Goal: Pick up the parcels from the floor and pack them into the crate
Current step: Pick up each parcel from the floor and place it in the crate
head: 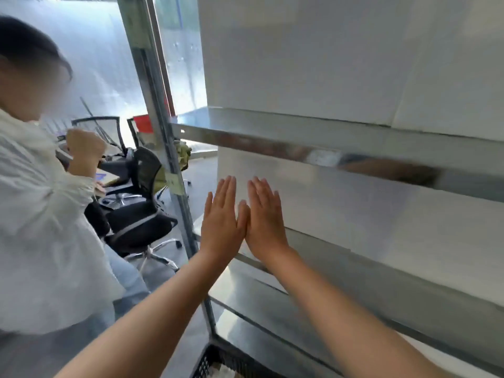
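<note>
Holding fingers straight, left hand (pixel 222 227) and right hand (pixel 266 227) touch thumbs above a black mesh crate (pixel 210 360).

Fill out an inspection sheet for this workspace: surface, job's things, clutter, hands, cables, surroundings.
Surface: steel rack with shiny shelves; white boxes stand on them.
Job's things: black mesh crate, only a corner in view at the bottom edge; no parcels seen on the floor.
Clutter: nothing seen.
Hands: left hand and right hand raised side by side before the rack, fingers straight, thumbs touching, holding nothing.
Cables: nothing seen.
Surroundings: person in a white top to the left; black office chairs beyond.
</note>
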`<state>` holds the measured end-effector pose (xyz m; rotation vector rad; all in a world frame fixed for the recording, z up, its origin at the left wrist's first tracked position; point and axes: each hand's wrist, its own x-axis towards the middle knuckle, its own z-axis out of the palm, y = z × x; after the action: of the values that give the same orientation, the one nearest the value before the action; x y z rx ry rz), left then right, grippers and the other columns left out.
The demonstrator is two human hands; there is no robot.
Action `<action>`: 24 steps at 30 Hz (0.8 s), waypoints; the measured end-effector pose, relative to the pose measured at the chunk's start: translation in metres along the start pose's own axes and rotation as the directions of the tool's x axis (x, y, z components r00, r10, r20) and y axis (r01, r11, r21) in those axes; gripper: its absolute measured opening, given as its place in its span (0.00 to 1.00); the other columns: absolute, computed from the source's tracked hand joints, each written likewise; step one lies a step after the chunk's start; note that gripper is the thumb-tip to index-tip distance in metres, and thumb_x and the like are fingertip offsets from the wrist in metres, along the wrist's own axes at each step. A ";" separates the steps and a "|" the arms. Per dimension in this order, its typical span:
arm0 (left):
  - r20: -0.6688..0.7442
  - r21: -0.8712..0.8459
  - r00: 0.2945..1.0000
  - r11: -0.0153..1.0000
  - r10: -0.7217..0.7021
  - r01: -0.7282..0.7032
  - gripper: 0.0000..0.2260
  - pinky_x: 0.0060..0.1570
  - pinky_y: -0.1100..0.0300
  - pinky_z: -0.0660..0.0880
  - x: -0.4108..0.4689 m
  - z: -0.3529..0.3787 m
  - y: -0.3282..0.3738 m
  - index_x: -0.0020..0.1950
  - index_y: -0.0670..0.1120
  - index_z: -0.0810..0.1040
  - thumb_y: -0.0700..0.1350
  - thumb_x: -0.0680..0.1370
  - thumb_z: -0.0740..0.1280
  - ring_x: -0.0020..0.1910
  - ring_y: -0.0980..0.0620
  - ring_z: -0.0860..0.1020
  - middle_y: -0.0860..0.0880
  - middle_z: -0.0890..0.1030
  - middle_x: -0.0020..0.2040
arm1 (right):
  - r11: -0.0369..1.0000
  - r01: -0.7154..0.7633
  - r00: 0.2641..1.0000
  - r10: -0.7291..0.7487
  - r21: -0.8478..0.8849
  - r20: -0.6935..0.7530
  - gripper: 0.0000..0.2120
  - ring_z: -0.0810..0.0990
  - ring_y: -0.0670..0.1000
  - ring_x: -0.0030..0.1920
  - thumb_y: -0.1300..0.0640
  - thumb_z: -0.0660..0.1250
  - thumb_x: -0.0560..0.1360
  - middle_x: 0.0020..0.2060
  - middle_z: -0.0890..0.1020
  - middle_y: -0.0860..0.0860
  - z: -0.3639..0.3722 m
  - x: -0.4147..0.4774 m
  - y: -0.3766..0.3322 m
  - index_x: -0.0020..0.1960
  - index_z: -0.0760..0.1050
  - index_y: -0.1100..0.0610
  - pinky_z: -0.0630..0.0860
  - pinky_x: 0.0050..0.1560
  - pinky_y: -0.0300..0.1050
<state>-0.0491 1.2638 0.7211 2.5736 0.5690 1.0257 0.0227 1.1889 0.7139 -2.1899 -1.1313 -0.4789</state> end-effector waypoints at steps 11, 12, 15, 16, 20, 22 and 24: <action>0.123 -0.126 0.862 0.869 0.492 -0.478 0.28 0.78 0.51 0.41 0.031 -0.012 0.133 0.80 0.47 0.46 0.57 0.81 0.34 0.78 0.58 0.40 0.52 0.46 0.80 | 0.884 -0.232 0.970 0.177 -0.405 -0.169 0.31 0.40 0.50 0.79 0.50 0.53 0.82 0.80 0.48 0.53 -0.153 -0.040 0.028 0.80 0.45 0.58 0.44 0.78 0.56; 0.132 -0.146 0.832 0.841 0.539 -0.521 0.28 0.78 0.52 0.41 0.028 -0.011 0.151 0.80 0.48 0.45 0.57 0.82 0.35 0.78 0.59 0.39 0.53 0.45 0.80 | 0.870 -0.268 0.959 0.201 -0.414 -0.199 0.29 0.41 0.50 0.79 0.51 0.50 0.82 0.80 0.50 0.53 -0.173 -0.047 0.036 0.80 0.46 0.58 0.44 0.78 0.56; 0.130 -0.199 0.767 0.774 0.628 -0.601 0.27 0.78 0.50 0.42 0.013 -0.007 0.207 0.80 0.48 0.44 0.57 0.83 0.37 0.78 0.59 0.40 0.53 0.45 0.80 | 0.804 -0.389 0.909 0.256 -0.449 -0.329 0.28 0.45 0.50 0.79 0.50 0.47 0.83 0.79 0.53 0.53 -0.236 -0.082 0.051 0.80 0.50 0.60 0.42 0.78 0.52; 0.130 -0.222 0.752 0.758 0.646 -0.613 0.27 0.78 0.49 0.43 0.005 -0.004 0.227 0.80 0.48 0.44 0.57 0.82 0.37 0.78 0.59 0.40 0.53 0.45 0.80 | 0.779 -0.438 0.882 0.277 -0.449 -0.380 0.28 0.45 0.50 0.79 0.49 0.48 0.83 0.79 0.53 0.54 -0.254 -0.099 0.056 0.79 0.50 0.60 0.42 0.78 0.52; 0.111 -0.279 0.659 0.660 0.744 -0.697 0.28 0.78 0.49 0.42 -0.042 0.012 0.315 0.80 0.47 0.44 0.56 0.82 0.36 0.78 0.57 0.42 0.51 0.47 0.80 | 0.636 -0.599 0.792 0.385 -0.486 -0.473 0.27 0.49 0.51 0.79 0.50 0.49 0.83 0.79 0.55 0.54 -0.313 -0.190 0.086 0.79 0.52 0.60 0.45 0.78 0.53; 0.090 -0.323 0.595 0.588 0.799 -0.741 0.27 0.78 0.49 0.44 -0.079 0.024 0.367 0.80 0.46 0.47 0.55 0.83 0.38 0.79 0.55 0.45 0.50 0.50 0.80 | 0.545 -0.678 0.733 0.446 -0.494 -0.513 0.28 0.49 0.52 0.79 0.50 0.49 0.83 0.79 0.56 0.54 -0.350 -0.246 0.105 0.79 0.52 0.61 0.44 0.78 0.53; 0.083 -0.396 0.540 0.525 0.837 -0.753 0.26 0.77 0.47 0.46 -0.126 0.036 0.422 0.80 0.45 0.50 0.54 0.83 0.41 0.79 0.54 0.48 0.49 0.53 0.80 | 0.459 -0.752 0.659 0.496 -0.473 -0.565 0.28 0.47 0.52 0.79 0.50 0.49 0.84 0.79 0.53 0.55 -0.394 -0.306 0.121 0.79 0.50 0.61 0.41 0.78 0.53</action>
<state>-0.0039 0.8315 0.8014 2.5734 -0.9258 0.8479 -0.0654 0.6891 0.7898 -2.7548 0.2119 -0.9952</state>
